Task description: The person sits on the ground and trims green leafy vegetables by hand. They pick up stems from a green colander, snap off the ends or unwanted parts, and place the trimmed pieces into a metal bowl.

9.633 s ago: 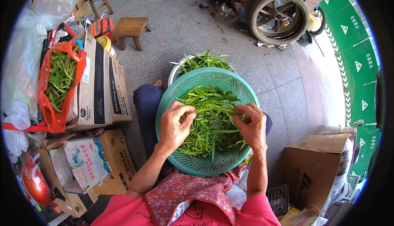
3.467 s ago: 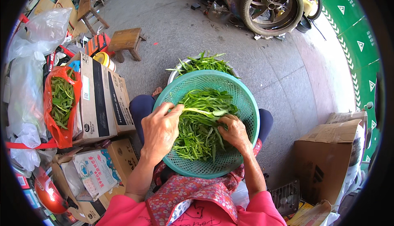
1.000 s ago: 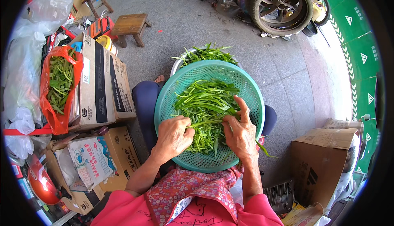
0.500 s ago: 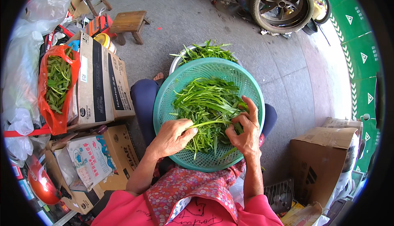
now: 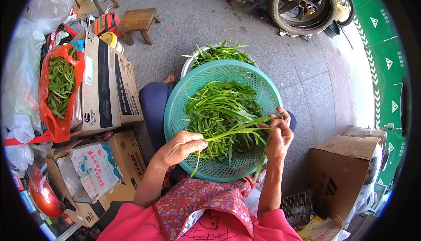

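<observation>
A teal plastic basket rests on my lap, filled with long leafy green stems. My left hand pinches the lower end of one green stalk at the basket's near edge. My right hand grips the same stalk at its leafy end by the basket's right rim. The stalk stretches between the two hands just above the pile. Behind the basket a white basin holds more greens.
Cardboard boxes stand at my left, with a red bag of greens beside them. A small wooden stool and a car wheel lie ahead. An open brown box sits at my right.
Both hands have lifted one stalk out of the pile and drawn it taut between them. My right hand moved slightly right toward the rim.
</observation>
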A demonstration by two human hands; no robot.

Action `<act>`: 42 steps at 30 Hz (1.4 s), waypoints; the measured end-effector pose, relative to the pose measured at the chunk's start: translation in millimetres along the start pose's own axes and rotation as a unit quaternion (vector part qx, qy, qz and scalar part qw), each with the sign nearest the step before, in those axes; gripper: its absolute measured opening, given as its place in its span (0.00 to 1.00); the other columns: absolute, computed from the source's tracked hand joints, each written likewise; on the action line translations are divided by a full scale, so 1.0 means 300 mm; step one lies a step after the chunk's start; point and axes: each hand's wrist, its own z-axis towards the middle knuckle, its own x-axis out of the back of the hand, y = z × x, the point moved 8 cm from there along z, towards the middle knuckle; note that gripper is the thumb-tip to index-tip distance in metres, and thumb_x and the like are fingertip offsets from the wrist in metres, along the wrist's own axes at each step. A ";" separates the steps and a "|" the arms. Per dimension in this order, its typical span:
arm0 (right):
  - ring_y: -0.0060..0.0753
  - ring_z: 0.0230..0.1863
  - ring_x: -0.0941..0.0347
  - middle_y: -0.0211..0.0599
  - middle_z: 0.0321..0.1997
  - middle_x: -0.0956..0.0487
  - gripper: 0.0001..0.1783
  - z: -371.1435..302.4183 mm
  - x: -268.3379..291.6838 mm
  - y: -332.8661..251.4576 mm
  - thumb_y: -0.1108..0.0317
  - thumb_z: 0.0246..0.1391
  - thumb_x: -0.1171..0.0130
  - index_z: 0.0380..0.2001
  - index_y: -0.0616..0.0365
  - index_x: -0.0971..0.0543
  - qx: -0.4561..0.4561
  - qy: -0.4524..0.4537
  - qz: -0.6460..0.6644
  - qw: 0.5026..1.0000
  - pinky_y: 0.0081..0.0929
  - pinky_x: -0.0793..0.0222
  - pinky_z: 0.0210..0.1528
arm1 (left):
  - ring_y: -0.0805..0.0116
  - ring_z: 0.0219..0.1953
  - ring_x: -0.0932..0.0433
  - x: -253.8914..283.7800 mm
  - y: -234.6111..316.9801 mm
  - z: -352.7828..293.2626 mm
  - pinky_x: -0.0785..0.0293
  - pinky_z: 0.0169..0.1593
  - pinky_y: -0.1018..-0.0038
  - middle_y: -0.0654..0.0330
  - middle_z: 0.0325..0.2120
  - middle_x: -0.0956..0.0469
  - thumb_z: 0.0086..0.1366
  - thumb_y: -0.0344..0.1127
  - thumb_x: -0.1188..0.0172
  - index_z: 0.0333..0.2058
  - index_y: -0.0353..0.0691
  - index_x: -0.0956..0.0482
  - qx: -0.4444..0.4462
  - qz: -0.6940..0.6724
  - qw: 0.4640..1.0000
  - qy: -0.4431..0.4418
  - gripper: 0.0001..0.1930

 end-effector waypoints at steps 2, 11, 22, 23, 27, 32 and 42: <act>0.28 0.54 0.29 0.39 0.63 0.33 0.06 0.000 0.033 -0.058 0.78 0.59 0.47 0.28 0.63 0.23 0.032 0.063 -0.024 0.997 0.31 0.14 0.46 | 0.61 0.22 0.29 0.015 0.008 -0.008 0.33 0.31 0.65 0.52 0.19 0.27 0.71 0.42 0.42 0.26 0.30 0.25 -0.013 0.072 0.997 0.029 0.20; 0.30 0.24 0.25 0.31 0.28 0.29 0.16 -0.248 -0.418 -0.192 0.70 0.43 0.29 0.38 0.58 0.18 0.322 -0.308 -0.426 0.788 0.31 0.29 0.22 | 0.42 0.30 0.24 -0.067 0.084 0.004 0.31 0.34 0.54 0.48 0.22 0.26 0.70 0.41 0.43 0.27 0.35 0.25 -0.092 0.206 0.974 0.009 0.16; 0.31 0.20 0.32 0.35 0.25 0.24 0.04 -0.067 -0.256 -0.140 0.78 0.50 0.40 0.28 0.61 0.18 0.107 -0.154 -0.203 0.961 0.29 0.35 0.24 | 0.52 0.34 0.22 -0.103 0.078 -0.010 0.28 0.39 0.60 0.52 0.30 0.25 0.70 0.36 0.41 0.38 0.34 0.21 -0.128 0.107 0.984 -0.059 0.09; 0.32 0.23 0.31 0.37 0.27 0.24 0.04 -0.028 -0.217 -0.140 0.79 0.51 0.42 0.28 0.62 0.18 0.098 -0.120 -0.216 0.964 0.29 0.35 0.27 | 0.53 0.35 0.22 -0.109 0.061 -0.021 0.27 0.40 0.61 0.53 0.31 0.24 0.69 0.36 0.40 0.40 0.35 0.20 -0.111 0.109 0.985 -0.076 0.09; 0.45 0.40 0.27 0.45 0.40 0.24 0.07 0.029 -0.252 -0.197 0.78 0.57 0.49 0.35 0.65 0.20 0.240 -0.071 -0.365 0.897 0.38 0.31 0.42 | 0.58 0.54 0.28 -0.158 -0.077 -0.026 0.33 0.59 0.60 0.55 0.51 0.26 0.62 0.42 0.32 0.55 0.44 0.19 -0.038 0.415 0.906 -0.070 0.23; 0.60 0.33 0.20 0.51 0.37 0.21 0.07 0.093 -0.367 0.057 0.67 0.63 0.43 0.39 0.58 0.26 0.180 -0.236 -0.486 0.822 0.52 0.25 0.34 | 0.56 0.53 0.27 -0.109 -0.004 -0.008 0.33 0.58 0.60 0.54 0.53 0.25 0.64 0.40 0.34 0.52 0.42 0.17 -0.112 0.437 0.891 0.049 0.19; 0.47 0.28 0.21 0.37 0.29 0.22 0.06 0.119 -0.335 -0.096 0.70 0.49 0.34 0.33 0.53 0.17 0.266 -0.209 -0.545 0.767 0.42 0.26 0.31 | 0.62 0.34 0.16 0.074 0.072 0.041 0.22 0.36 0.70 0.51 0.40 0.16 0.68 0.31 0.37 0.47 0.31 0.17 -0.147 0.233 0.921 0.276 0.12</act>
